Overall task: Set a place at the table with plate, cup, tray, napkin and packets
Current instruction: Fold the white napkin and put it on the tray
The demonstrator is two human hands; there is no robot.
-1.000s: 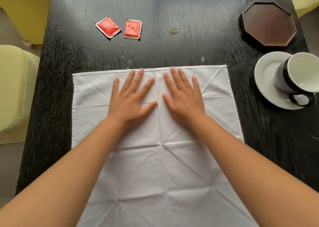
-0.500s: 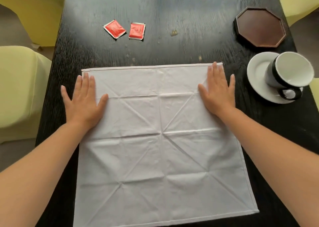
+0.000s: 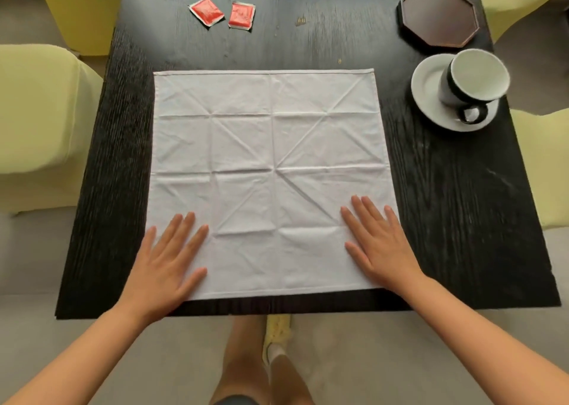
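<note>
A: Where are the hands, from the left?

B: The left hand (image 3: pixel 166 263) lies flat, fingers straight and spread, on the near left corner of the napkin (image 3: pixel 271 158). The right hand (image 3: pixel 377 244) lies the same way on the near right corner. They are well apart and grip nothing.

A: And the cloth?

B: Spread open on the desk (image 3: pixel 462 220), square to its near edge, reaching away from both hands. Neither hand is nearer to it; each presses its own corner.

A: The other pieces?

B: Two red packets (image 3: pixel 223 13) far beyond the left hand. Beyond the right hand, the octagonal tray (image 3: pixel 438 15), then the cup (image 3: pixel 474 80) on its plate (image 3: pixel 431 96). I'd judge the right hand better placed for those.
</note>
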